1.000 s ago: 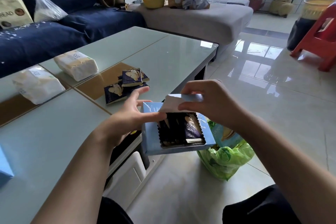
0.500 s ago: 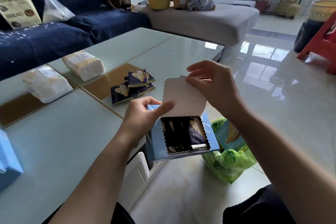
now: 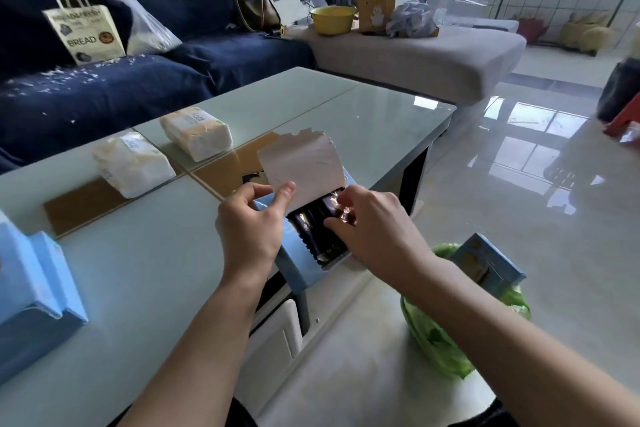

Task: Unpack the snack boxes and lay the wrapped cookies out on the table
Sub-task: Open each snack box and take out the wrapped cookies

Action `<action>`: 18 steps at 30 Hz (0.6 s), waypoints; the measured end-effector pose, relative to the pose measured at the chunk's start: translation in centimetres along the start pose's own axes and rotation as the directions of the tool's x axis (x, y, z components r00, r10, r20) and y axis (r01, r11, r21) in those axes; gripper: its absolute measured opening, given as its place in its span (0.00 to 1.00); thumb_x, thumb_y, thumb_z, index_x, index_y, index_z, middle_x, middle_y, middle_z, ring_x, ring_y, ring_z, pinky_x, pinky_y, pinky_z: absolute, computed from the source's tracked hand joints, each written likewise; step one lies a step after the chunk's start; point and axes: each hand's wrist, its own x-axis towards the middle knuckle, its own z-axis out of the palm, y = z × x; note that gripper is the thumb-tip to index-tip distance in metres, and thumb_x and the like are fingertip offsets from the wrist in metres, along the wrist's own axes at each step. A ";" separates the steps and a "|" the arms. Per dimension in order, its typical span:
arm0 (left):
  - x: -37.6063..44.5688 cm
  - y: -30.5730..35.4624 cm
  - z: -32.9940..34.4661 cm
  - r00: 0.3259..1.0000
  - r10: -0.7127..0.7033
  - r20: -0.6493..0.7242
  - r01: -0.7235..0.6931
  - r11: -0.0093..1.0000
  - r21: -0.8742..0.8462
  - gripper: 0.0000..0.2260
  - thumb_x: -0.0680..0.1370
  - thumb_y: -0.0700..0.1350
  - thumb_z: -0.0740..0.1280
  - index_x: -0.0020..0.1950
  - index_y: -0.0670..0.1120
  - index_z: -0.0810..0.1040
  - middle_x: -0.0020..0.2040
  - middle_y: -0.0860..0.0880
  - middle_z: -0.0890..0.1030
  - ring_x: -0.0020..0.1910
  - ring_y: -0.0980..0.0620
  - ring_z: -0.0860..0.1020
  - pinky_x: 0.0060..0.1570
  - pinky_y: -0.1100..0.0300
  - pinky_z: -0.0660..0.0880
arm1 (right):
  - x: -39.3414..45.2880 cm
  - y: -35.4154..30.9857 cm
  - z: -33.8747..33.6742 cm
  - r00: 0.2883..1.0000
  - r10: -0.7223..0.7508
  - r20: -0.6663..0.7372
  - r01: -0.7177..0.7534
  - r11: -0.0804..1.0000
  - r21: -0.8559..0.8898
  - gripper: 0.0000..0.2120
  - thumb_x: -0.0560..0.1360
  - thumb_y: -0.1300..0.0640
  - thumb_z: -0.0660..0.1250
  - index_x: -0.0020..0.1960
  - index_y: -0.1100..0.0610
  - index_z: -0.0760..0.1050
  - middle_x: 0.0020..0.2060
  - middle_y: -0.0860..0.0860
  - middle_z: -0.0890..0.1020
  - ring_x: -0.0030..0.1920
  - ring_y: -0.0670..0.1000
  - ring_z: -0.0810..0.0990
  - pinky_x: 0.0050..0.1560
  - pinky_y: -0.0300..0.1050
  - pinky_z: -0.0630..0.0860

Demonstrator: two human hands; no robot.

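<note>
Head view, box: a light-blue snack box (image 3: pixel 300 265) overhangs the near edge of the table (image 3: pixel 381 121), directly between the two hands.
Flap: the torn white flap (image 3: pixel 300 161) stands up and away from the person.
Left hand (image 3: pixel 250 229): thumb and forefinger pinch the flap's lower corner, holding it back.
Right hand (image 3: pixel 372 229): fingers curled into the opening, touching the dark wrapped cookies (image 3: pixel 317 224); a firm grasp cannot be told.
Axis: the cookies lie in a row, long axes running away from the person.
Nearer hand: the right, judged ready to lift them out.
</note>
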 end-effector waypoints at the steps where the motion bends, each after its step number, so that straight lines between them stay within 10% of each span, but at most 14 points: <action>1: 0.0 0.0 -0.1 1.000 0.014 -0.024 -0.014 1.000 0.000 0.13 0.71 0.55 0.76 0.35 0.50 0.76 0.34 0.50 0.78 0.33 0.49 0.74 0.39 0.50 0.77 | -0.1 -0.5 0.3 1.000 -0.011 -0.004 0.011 0.999 -0.052 0.18 0.73 0.47 0.70 0.56 0.57 0.74 0.48 0.55 0.81 0.49 0.58 0.79 0.45 0.46 0.73; 18: 0.9 1.0 -3.0 0.984 -0.026 -0.174 0.005 0.993 -0.120 0.12 0.65 0.57 0.78 0.39 0.52 0.83 0.42 0.48 0.85 0.40 0.48 0.82 0.46 0.47 0.81 | 1.9 -4.3 2.1 0.993 -0.088 0.076 0.093 0.993 -0.070 0.28 0.71 0.41 0.72 0.61 0.57 0.69 0.53 0.54 0.75 0.54 0.57 0.76 0.47 0.49 0.74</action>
